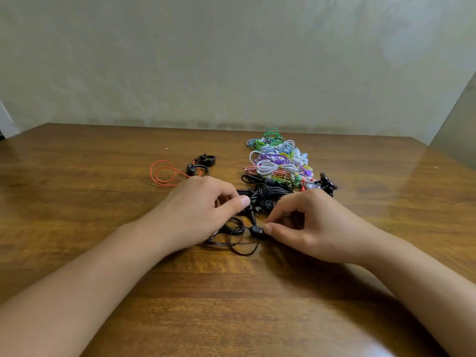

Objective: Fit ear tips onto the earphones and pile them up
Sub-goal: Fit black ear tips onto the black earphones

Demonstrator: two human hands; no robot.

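Right hand (306,225) pinches a black earphone (256,231) near the desk (77,202) centre. Left hand (203,207), fingers curled, grips its thin black cord (243,249), looped loosely. Behind: pile of bundled earphones (277,163), black nearest, then white, purple, green, toward the far edge. Red-corded ear-hook pair (190,168) lies left.

Black earphones (238,231) lie near table front-centre, thin cable looped loose, one bud (256,231) at the loop's right end. Just behind: tangle of black sets (262,193). Behind that, pile of bundled coloured sets (277,161) — white, purple, green, pink, blue — running back twd far edge. Well left of pile: ear-hook pair (199,164), black w/ red cable coiled flat.
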